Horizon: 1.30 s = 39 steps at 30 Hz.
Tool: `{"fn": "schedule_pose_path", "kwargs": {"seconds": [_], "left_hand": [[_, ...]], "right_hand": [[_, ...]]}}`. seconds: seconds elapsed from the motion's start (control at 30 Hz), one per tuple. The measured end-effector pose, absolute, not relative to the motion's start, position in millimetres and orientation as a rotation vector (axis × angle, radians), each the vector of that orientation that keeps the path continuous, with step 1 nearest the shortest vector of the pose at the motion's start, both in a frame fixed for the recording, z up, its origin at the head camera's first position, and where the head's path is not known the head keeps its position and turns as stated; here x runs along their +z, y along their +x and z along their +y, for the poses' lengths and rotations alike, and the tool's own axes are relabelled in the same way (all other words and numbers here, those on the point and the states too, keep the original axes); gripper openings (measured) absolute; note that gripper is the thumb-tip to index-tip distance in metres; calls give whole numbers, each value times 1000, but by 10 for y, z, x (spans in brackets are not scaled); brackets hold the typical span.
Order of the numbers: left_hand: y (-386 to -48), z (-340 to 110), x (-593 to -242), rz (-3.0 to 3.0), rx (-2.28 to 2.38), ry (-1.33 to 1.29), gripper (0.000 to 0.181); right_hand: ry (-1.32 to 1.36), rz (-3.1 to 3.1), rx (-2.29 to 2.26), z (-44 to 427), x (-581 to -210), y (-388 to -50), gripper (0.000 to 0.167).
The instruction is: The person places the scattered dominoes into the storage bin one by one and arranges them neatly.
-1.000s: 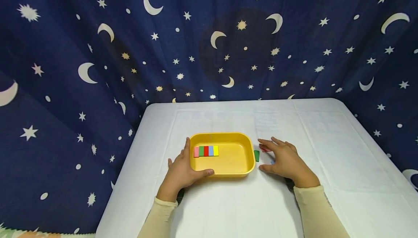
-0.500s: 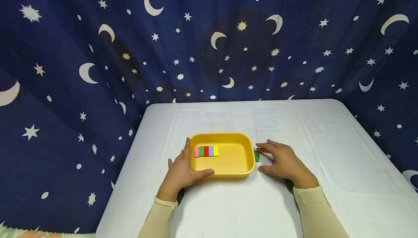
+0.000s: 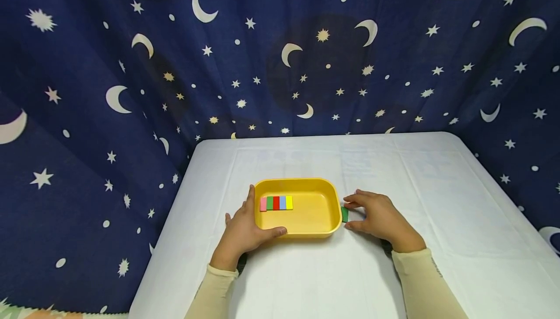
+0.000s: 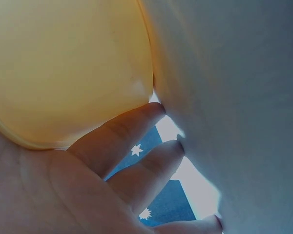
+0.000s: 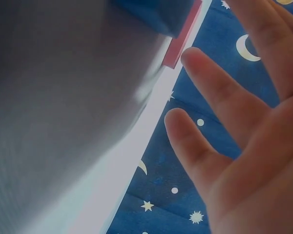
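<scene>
My left hand (image 3: 242, 231) rests around the left near corner of a yellow plastic tray (image 3: 317, 231), its thumb along the near rim. In the left wrist view its straight fingers (image 4: 122, 131) lie beside the tray wall. Inside the tray, at the left, pink, green, red, blue and yellow tiles stand in a tight row (image 3: 276, 203). Just outside the right wall, my right hand (image 3: 378, 217) pinches a green tile (image 3: 344, 214) between thumb and fingertips. A red tile (image 5: 180, 39) and a blue tile (image 5: 154, 14) show near that hand in the right wrist view.
A white-covered table (image 3: 306, 275) carries the tray. Behind and at both sides hangs a dark blue curtain (image 3: 258, 27) patterned with moons and stars. The tray's right half shows bare yellow floor.
My right fingers have drawn in around the green tile, which has shifted slightly towards me. The red and blue tiles are now hidden in the head view. My left hand has stayed in place.
</scene>
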<state>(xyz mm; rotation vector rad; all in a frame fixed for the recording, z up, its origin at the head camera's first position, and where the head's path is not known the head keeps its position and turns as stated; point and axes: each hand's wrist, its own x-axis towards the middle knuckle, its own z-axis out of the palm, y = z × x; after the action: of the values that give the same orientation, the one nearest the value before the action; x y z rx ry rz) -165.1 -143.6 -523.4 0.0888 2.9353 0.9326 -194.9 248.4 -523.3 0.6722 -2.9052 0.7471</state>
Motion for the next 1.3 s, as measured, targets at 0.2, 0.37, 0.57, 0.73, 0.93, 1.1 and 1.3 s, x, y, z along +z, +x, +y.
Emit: {"fn": "schedule_pose_path", "kwargs": {"seconds": [0.2, 0.37, 0.57, 0.73, 0.93, 1.1, 1.3], "left_hand": [[-1651, -1439, -5229, 2930, 935, 85, 156], [-1662, -1438, -5255, 2940, 932, 91, 155], [-1660, -1438, -5265, 2947, 928, 92, 155], [-1656, -1438, -5263, 2946, 930, 89, 156], [-1656, -1437, -5262, 2947, 937, 86, 156], [-1651, -1439, -5260, 2947, 936, 88, 156], [-1654, -1441, -5263, 2945, 936, 88, 156]], "right_hand": [[663, -2919, 807, 2476, -5222, -1951, 67], [656, -2932, 811, 2477, -5222, -1946, 65], [641, -2943, 816, 2469, -5215, -1932, 65], [652, -2931, 809, 2465, -5202, -1929, 66], [664, -2919, 772, 2465, -5190, -1931, 66], [649, -2927, 750, 2467, -5192, -1925, 67], [617, -2942, 700, 2474, -5205, -1928, 72]]}}
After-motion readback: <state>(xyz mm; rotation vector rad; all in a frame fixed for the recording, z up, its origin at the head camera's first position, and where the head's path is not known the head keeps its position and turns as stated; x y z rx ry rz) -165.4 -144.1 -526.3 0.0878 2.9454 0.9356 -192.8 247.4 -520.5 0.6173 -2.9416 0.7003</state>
